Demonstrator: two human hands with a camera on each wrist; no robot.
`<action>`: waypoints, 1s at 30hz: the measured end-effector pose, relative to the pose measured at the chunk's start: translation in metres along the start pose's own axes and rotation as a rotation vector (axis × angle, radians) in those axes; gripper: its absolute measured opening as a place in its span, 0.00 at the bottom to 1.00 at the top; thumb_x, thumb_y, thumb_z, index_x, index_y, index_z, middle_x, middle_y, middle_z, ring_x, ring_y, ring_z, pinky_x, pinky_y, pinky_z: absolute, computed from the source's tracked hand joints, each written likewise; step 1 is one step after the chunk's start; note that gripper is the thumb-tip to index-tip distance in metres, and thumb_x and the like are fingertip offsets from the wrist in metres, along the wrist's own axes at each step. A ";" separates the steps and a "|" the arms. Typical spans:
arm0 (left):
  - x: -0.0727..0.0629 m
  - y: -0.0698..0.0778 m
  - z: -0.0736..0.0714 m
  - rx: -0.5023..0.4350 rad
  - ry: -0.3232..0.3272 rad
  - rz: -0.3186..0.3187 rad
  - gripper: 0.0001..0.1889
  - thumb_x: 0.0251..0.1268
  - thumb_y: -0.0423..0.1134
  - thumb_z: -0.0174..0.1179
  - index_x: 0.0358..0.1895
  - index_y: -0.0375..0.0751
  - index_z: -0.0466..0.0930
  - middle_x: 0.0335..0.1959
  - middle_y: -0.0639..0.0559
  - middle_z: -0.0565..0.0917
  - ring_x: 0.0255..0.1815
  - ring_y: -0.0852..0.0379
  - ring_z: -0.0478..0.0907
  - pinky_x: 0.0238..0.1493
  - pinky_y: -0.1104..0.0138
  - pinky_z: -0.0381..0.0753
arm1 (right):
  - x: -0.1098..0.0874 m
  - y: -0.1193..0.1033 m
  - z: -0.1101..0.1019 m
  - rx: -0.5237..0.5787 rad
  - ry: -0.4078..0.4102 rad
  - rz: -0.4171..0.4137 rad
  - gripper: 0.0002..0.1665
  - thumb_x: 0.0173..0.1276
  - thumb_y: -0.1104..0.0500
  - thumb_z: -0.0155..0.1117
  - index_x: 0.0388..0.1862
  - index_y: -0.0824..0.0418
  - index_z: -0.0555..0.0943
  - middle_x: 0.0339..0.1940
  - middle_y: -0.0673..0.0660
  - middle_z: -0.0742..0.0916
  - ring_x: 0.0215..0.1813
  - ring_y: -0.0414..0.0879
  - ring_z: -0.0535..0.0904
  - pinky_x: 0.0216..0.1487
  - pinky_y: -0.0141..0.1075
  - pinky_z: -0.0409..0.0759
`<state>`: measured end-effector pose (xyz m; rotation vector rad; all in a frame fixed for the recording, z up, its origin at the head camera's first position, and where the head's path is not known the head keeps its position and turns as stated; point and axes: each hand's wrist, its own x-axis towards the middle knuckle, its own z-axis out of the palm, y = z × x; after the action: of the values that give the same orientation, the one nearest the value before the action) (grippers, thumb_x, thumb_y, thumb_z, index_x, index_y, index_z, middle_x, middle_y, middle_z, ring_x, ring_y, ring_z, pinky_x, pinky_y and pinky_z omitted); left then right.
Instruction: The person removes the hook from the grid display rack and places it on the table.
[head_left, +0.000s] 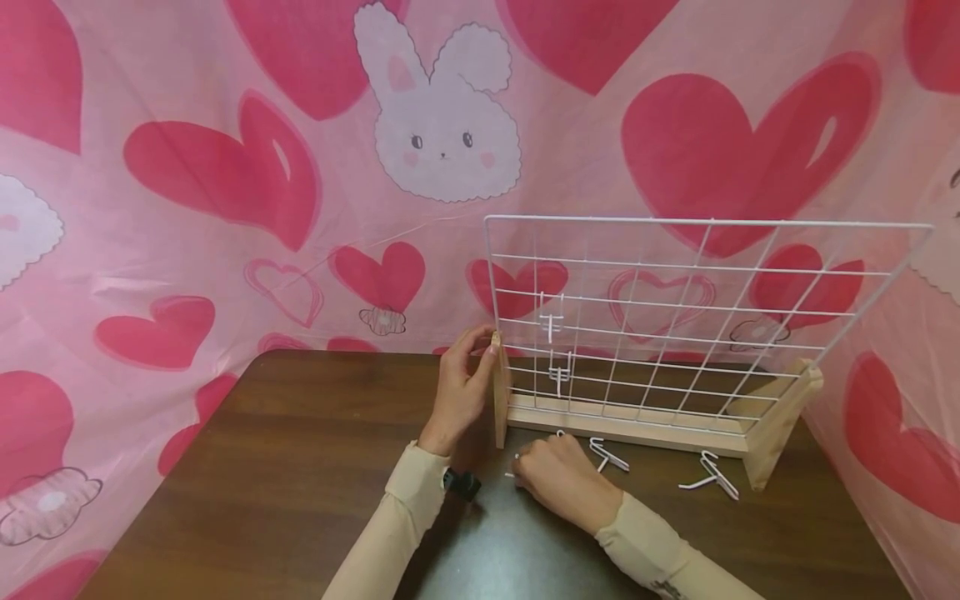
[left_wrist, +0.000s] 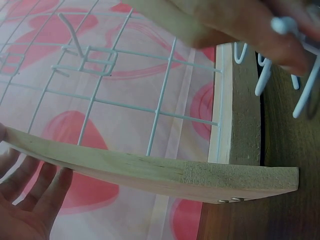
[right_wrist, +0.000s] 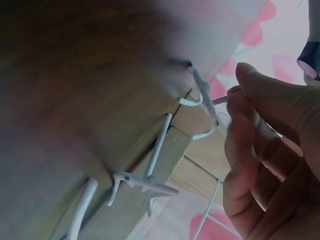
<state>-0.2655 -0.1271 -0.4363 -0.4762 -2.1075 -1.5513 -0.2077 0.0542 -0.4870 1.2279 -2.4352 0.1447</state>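
A white wire grid [head_left: 780,223] leans back in a wooden stand with a panel at each end. My left hand [head_left: 459,387] grips the left wooden side panel [head_left: 500,417] near its top, thumb on the near side. Low over the table, my right hand [head_left: 570,483] pinches a white wire hook [right_wrist: 205,94] by its prong between thumb and fingertips. The hook's bent clips point away from the fingers in the right wrist view. Two white hooks hang on the grid's left part, an upper hook [head_left: 551,323] and a lower hook [head_left: 559,375].
Just right of my right hand, a loose hook [head_left: 611,455] lies on the dark wooden table [head_left: 300,467]. Another loose hook [head_left: 718,477] lies by the right wooden panel [head_left: 783,425]. A pink heart-print cloth [head_left: 360,200] hangs behind the table.
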 end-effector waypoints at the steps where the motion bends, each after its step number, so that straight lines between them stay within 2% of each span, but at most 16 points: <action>1: 0.000 0.000 0.000 0.002 0.000 0.000 0.14 0.78 0.34 0.57 0.61 0.37 0.81 0.54 0.38 0.86 0.55 0.44 0.86 0.50 0.67 0.87 | 0.000 0.000 0.001 0.002 -0.003 -0.001 0.13 0.54 0.50 0.83 0.18 0.45 0.85 0.18 0.41 0.85 0.20 0.42 0.81 0.18 0.36 0.69; 7: 0.000 -0.001 0.000 0.008 0.000 0.006 0.14 0.78 0.34 0.57 0.61 0.36 0.81 0.54 0.40 0.87 0.55 0.44 0.86 0.49 0.66 0.87 | 0.003 -0.001 0.002 0.005 -0.021 0.009 0.15 0.54 0.52 0.81 0.15 0.45 0.83 0.19 0.42 0.84 0.21 0.43 0.81 0.19 0.36 0.66; 14: 0.000 -0.003 0.000 0.008 -0.003 0.027 0.15 0.78 0.35 0.57 0.62 0.33 0.80 0.54 0.37 0.86 0.55 0.42 0.86 0.51 0.56 0.89 | 0.005 -0.006 0.005 0.002 -0.061 0.007 0.18 0.56 0.61 0.76 0.12 0.47 0.79 0.18 0.43 0.82 0.19 0.42 0.79 0.17 0.37 0.65; 21: 0.001 0.000 0.000 0.006 -0.001 0.019 0.15 0.78 0.34 0.57 0.62 0.33 0.81 0.54 0.38 0.87 0.54 0.43 0.86 0.50 0.64 0.88 | 0.006 -0.009 0.005 -0.014 -0.040 -0.019 0.19 0.56 0.63 0.75 0.12 0.47 0.79 0.17 0.44 0.82 0.18 0.42 0.77 0.15 0.37 0.64; 25: 0.001 0.001 0.000 0.006 -0.008 0.015 0.15 0.78 0.33 0.56 0.62 0.32 0.80 0.55 0.34 0.86 0.55 0.42 0.86 0.50 0.57 0.89 | 0.006 -0.010 0.006 -0.005 -0.034 -0.023 0.19 0.56 0.63 0.75 0.12 0.47 0.79 0.18 0.43 0.82 0.18 0.42 0.77 0.15 0.36 0.64; 30: -0.001 -0.001 0.000 0.001 -0.005 0.011 0.15 0.78 0.34 0.57 0.62 0.36 0.80 0.55 0.31 0.85 0.55 0.42 0.86 0.51 0.49 0.88 | 0.005 -0.012 0.006 0.009 -0.038 -0.044 0.17 0.57 0.59 0.76 0.14 0.47 0.80 0.20 0.42 0.83 0.18 0.43 0.78 0.16 0.36 0.63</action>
<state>-0.2653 -0.1274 -0.4369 -0.4916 -2.1055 -1.5444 -0.2029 0.0417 -0.4913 1.2982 -2.4403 0.1207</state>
